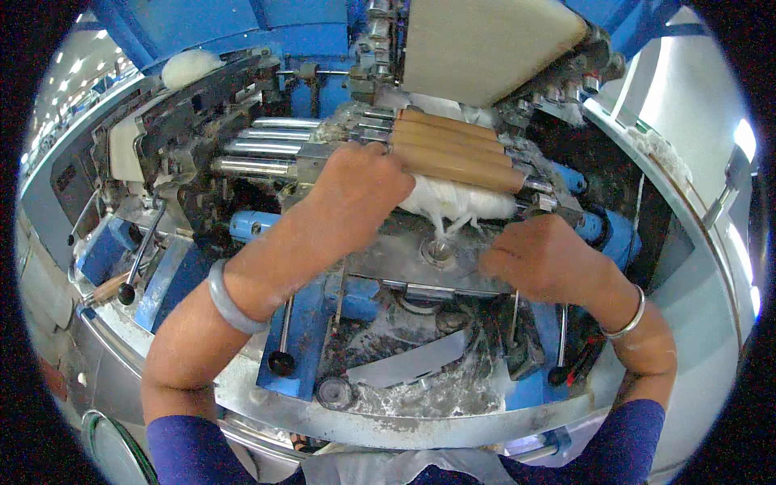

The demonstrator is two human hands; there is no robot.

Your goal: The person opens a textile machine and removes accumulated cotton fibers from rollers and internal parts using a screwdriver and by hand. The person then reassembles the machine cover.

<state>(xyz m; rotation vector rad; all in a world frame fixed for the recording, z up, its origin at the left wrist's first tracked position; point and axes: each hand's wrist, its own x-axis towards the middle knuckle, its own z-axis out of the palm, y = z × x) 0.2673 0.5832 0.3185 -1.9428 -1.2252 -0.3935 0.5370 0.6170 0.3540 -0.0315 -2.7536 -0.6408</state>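
Note:
My left hand (362, 184) is closed, fingers curled, at the left end of the nearest brown roller (461, 168). Its fingertips are hidden, so what they grip, if anything, does not show. Several brown rollers lie side by side across the machine. Under the front one bulges white fibre (457, 197), with loose strands hanging toward a round metal funnel (439, 252) in a flat metal plate. To the right of that funnel, my right hand (537, 257) is also closed, fingers bent inward. Whatever it may hold is too hidden to name.
Bare steel rollers (263, 147) extend left of the brown ones. A cream pad (489, 48) is raised above at the back. Black-knobbed levers (281, 362) stand on blue blocks below. A loose metal plate (411, 361) lies among fluff, and a white fibre clump (191, 69) sits at back left.

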